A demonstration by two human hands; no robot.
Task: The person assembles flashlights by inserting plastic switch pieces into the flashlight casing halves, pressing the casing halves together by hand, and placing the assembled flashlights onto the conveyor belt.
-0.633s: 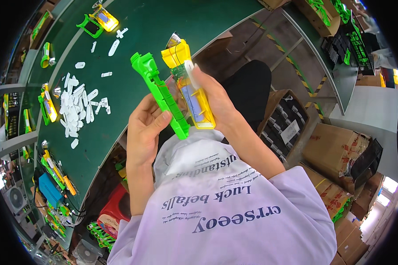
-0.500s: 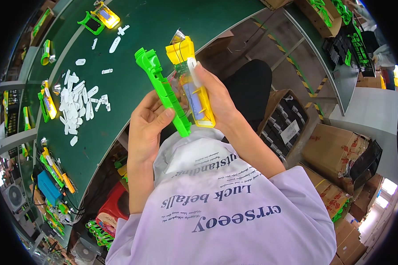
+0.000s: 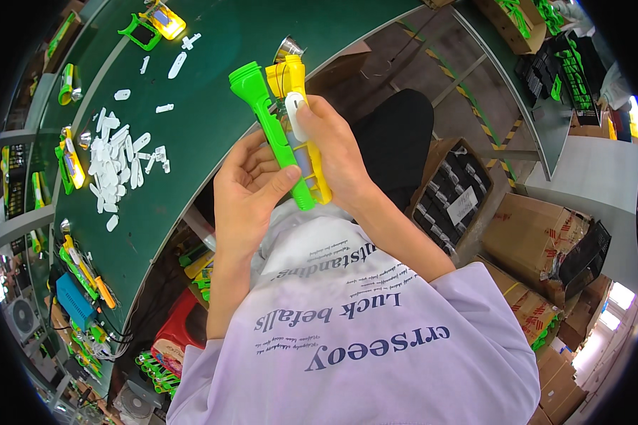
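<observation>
We are pinching a green, flare-ended plastic shell (image 3: 273,127) low down between thumb and bent fingers of our left hand (image 3: 247,188); our right hand (image 3: 339,149) is clasping a yellow plastic shell (image 3: 319,176) alongside, thumb resting on a smooth white oval piece (image 3: 293,112); a shiny silver cone (image 3: 288,48) is topping it.

My bare left hand (image 3: 252,188) is closed in a pinch, palm partly showing, the left thumb (image 3: 280,184) slanting up to the right and the bent left fingers (image 3: 247,154) curling in above it. Just to its right, my bare right hand (image 3: 333,145) grips too, right thumb (image 3: 312,124) uppermost. Below the left, my bare left forearm (image 3: 227,283) stands nearly upright; my bare right forearm (image 3: 404,223) slants down and outward.
</observation>
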